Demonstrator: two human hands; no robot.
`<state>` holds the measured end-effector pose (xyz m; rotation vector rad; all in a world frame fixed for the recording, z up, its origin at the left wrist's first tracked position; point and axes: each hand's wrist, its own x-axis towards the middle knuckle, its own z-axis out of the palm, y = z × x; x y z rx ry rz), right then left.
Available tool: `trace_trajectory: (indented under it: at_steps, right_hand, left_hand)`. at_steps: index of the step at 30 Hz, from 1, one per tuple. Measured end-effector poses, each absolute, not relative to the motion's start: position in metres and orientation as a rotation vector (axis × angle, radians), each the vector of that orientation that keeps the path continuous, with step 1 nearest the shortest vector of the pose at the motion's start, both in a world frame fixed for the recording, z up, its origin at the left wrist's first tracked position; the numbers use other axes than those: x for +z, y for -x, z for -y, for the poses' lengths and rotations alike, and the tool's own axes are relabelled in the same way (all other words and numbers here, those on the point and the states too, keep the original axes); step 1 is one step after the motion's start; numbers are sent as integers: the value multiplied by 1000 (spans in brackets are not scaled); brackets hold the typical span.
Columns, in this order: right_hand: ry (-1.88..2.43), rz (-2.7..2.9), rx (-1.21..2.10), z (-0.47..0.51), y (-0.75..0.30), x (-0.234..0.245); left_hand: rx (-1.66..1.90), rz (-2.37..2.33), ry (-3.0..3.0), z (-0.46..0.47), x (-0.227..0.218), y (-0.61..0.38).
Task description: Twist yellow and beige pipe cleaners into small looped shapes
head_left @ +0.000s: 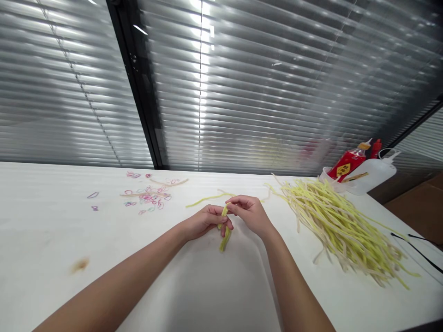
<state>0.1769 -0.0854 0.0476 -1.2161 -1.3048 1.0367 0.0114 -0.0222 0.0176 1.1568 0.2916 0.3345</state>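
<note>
My left hand [206,222] and my right hand [249,213] meet over the middle of the white table [51,240]. Both pinch a small bundle of yellow-green strands [224,235] that hangs down from the fingers to the tabletop. My left fingers are wrapped round the bundle's upper part. My right fingertips pinch its top end. One loose yellow strand [204,199] lies just beyond the hands. A big heap of the same yellow and pale strands [339,221] lies to the right.
Several small coloured rubber bands [148,196] are scattered at the back left, with two pale strands among them. A white tub with a red sauce bottle [348,165] and a white squeeze bottle [375,173] stands at the far right. Window blinds rise behind the table.
</note>
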Motion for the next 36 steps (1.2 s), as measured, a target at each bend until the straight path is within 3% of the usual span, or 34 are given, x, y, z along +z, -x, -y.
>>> trace_trajectory:
  at_steps: [11, 26, 36]
  right_hand:
    - [1445, 1330, 767, 88, -174, 51]
    - [1482, 1476, 882, 95, -170, 60]
    - [1621, 1631, 445, 94, -169, 58]
  left_hand:
    - [399, -341, -1126, 23, 18, -13]
    - [392, -391, -1186, 22, 12, -15]
    - [421, -364, -1236, 24, 14, -16]
